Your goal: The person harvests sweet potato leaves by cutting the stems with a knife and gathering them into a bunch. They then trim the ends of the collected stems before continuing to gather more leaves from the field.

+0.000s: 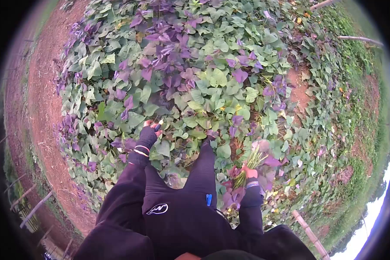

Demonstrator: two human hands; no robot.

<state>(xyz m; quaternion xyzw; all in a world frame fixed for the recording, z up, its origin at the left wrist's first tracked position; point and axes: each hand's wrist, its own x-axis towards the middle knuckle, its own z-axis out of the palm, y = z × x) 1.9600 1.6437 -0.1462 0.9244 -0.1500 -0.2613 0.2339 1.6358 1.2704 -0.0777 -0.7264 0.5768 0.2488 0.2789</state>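
Observation:
My left hand (153, 128), in a dark sleeve with bands at the wrist, is closed around a small dark tool (158, 125) with a pale end. It is just above the green leaves (136, 119) in front of my left leg. Over on the right, my right hand (249, 171) grips a bunch of cut stems (255, 159). Purple and green leaves (271, 161) spread from both ends of that bunch. A blue clip (209, 199) hangs on my dark clothing.
Dense green and purple vines (169, 56) cover the ground ahead and around my legs. Bare reddish soil (47, 117) runs along the left. Wooden poles (37, 209) stand at the lower left, and another pole (311, 234) lies at the lower right.

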